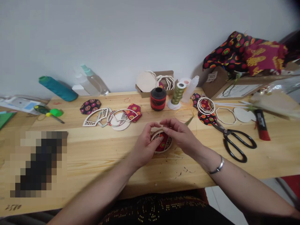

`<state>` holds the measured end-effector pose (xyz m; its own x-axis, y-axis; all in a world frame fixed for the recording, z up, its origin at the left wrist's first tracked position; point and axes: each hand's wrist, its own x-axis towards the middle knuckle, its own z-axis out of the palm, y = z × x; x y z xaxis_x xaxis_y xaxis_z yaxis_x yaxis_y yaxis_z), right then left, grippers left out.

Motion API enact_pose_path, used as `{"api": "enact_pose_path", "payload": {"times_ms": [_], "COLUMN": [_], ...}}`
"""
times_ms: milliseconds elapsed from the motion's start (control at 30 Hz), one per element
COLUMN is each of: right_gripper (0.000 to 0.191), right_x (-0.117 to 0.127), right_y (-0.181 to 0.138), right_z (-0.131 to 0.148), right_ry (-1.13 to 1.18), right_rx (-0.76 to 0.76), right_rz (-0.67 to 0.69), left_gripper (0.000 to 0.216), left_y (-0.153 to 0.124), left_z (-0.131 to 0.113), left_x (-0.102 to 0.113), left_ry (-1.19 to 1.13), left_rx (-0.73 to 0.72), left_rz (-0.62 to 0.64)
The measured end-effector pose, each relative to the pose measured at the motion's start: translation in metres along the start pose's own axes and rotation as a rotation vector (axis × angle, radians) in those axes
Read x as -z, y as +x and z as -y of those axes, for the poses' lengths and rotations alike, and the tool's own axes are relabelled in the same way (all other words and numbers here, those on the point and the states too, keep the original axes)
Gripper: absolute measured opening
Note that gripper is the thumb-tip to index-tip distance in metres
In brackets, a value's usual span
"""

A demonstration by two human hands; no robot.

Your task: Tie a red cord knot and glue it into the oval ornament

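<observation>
A round ornament [162,146], a pale lattice frame over dark red patterned fabric, is held just above the wooden table. My left hand [145,145] grips its left side, thumb lying across the front. At its top edge my right hand [177,133] has thumb and fingertips pinched together; whatever sits between them is too small to make out. The fingertips of both hands nearly meet there. Just beyond the right hand lies a green tassel [189,120] with yellow cord. Black-handled scissors [231,137] rest to the right, near a similar round lattice piece [206,105] on fabric.
Behind the hands stand a black-and-red thread spool [158,99], a green spool [177,94] and a clear bottle [191,89]. Fan-shaped frames [93,118] lie left. A teal thread cone [58,88] leans at the back. Fabric tops a cardboard box [217,86]; a glue tube [261,123] lies right.
</observation>
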<state>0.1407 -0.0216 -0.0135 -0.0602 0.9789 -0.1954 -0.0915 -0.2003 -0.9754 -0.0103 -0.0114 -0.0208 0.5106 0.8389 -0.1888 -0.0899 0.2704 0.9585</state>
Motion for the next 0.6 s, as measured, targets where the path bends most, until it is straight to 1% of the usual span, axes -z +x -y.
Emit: {"api": "enact_pose_path", "payload": {"times_ms": [100,233,467,600], "right_gripper": [0.024,0.023,0.024,0.026], "right_x": [-0.002,-0.004,-0.006,-0.006], "right_y": [0.000,0.000,-0.001,-0.001], "right_z": [-0.001,-0.001,0.007,0.010], "right_ry": [0.042,0.057,0.087,0.132], "right_rx": [0.004,-0.017,-0.077,-0.114], "right_rz": [-0.007,-0.049,-0.090,-0.096], "left_gripper": [0.031,0.031,0.029,0.029], "left_y": [0.000,-0.002,-0.003,-0.003], "left_z": [0.001,0.002,-0.001,0.000], "left_x": [0.000,-0.002,-0.004,-0.005], "left_ry": [0.044,0.090,0.111,0.072], "left_rx": [-0.015,-0.032,-0.036,-0.031], "left_rz": [-0.001,-0.007,0.029,0.060]}}
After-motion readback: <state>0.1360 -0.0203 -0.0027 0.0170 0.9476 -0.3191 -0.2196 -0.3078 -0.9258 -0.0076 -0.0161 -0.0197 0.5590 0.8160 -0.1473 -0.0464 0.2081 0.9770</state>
